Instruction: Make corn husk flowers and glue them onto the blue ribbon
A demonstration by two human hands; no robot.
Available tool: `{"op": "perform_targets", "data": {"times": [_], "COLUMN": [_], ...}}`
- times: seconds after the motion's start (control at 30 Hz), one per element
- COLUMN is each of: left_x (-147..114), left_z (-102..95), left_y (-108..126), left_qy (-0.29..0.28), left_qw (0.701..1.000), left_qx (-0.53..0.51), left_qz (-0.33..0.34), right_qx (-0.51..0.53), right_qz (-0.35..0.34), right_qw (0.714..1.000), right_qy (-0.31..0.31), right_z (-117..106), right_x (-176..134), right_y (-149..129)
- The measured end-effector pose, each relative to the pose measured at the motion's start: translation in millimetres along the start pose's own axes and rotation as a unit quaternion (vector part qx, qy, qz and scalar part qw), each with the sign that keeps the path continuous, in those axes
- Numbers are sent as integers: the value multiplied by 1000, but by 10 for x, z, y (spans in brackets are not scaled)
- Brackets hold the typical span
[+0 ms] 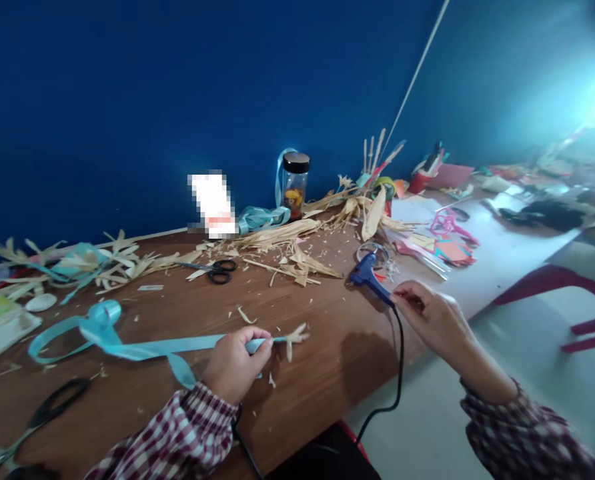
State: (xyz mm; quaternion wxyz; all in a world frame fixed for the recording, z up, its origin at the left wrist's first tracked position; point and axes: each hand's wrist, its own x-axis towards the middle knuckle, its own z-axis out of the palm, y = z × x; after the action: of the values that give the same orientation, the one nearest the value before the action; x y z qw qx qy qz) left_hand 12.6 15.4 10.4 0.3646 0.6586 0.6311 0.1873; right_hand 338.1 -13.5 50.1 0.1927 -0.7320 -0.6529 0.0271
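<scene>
Pinched in my left hand point(238, 360) is the stem of a small corn-husk flower point(296, 339), its pale petals pointing right. Light blue ribbon point(177, 345) runs from the same fingers leftward to a loose coil on the table. My right hand point(435, 327) has its thumb and fingers closed on the handle end of a blue glue gun point(372, 277). The gun's nozzle end points away toward the back, and its black cord point(400, 360) hangs down over the table's front edge.
Black scissors point(221, 271) lie mid-table, with a larger pair point(52, 407) at front left. Dried husks point(282, 233) and scraps cover the back, beside a lidded jar point(296, 185). Pink scissors point(452, 227) and paper lie right. A red chair point(552, 280) stands beyond the edge.
</scene>
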Motion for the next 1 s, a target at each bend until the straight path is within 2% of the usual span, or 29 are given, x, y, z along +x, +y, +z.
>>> {"op": "perform_targets", "data": {"times": [0.1, 0.2, 0.33, 0.43, 0.57, 0.67, 0.77, 0.87, 1.0], "left_x": [0, -13, -35, -28, 24, 69, 86, 74, 49], "left_z": [23, 25, 8, -21, -84, -106, -92, -73, -68], "left_y": [-8, 5, 42, 49, -17, -96, -129, -80, 16], "left_qy": [24, 13, -2, -3, -29, -73, -93, -95, -80], "left_qw": [1000, 1000, 999, 1000, 997, 988, 984, 986, 992], "left_qx": [12, 22, 33, 13, -54, -99, -106, -93, -53], "left_qz": [0, 14, 21, 11, -48, -96, -108, -103, -77], "right_qx": [-53, -108, -174, -175, -150, -83, 86, 268, 405], "right_qz": [-33, -73, -51, -56, -64, -28, 61, 118, 108], "right_qw": [998, 991, 983, 983, 986, 994, 990, 951, 906], "right_qy": [22, 29, -3, -9, 36, 65, 92, 99, 53], "right_z": [44, 177, 359, 419, 390, 332, 266, 207, 159], "right_x": [63, 133, 214, 251, 251, 243, 251, 261, 197], "right_y": [127, 105, 39, 44, 109, 169, 176, 108, -49]}}
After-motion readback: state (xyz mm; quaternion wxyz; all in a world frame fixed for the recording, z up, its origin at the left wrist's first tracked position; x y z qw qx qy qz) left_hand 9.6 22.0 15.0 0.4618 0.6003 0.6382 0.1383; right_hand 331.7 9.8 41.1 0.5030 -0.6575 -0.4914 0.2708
